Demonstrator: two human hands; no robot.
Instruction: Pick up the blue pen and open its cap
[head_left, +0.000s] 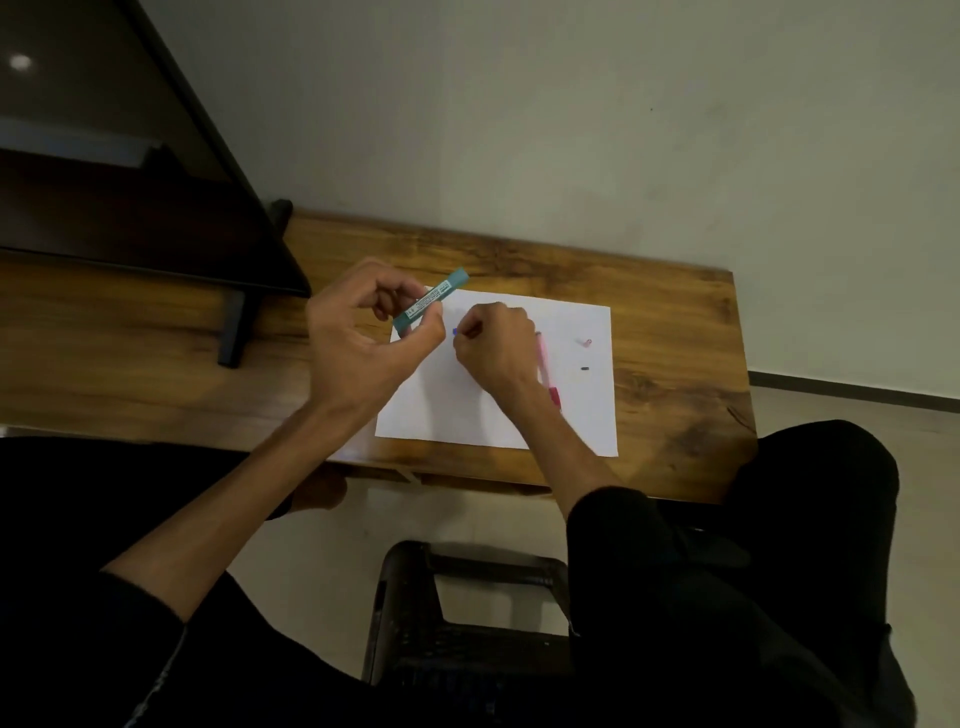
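Left hand (363, 332) fingers (395, 291) are curling round a teal case (430, 301), pinching it above the paper (498, 410); right hand (496, 343) fingers are pinching a small blue piece (455, 331) beside it, over the table (670, 332).

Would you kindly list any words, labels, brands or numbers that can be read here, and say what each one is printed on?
Nothing can be read.
White label on the teal case, pinched by the left hand: lines of print, too small and blurred to read.
White paper, pink pen, and the small blue piece at the right hand: no text visible.
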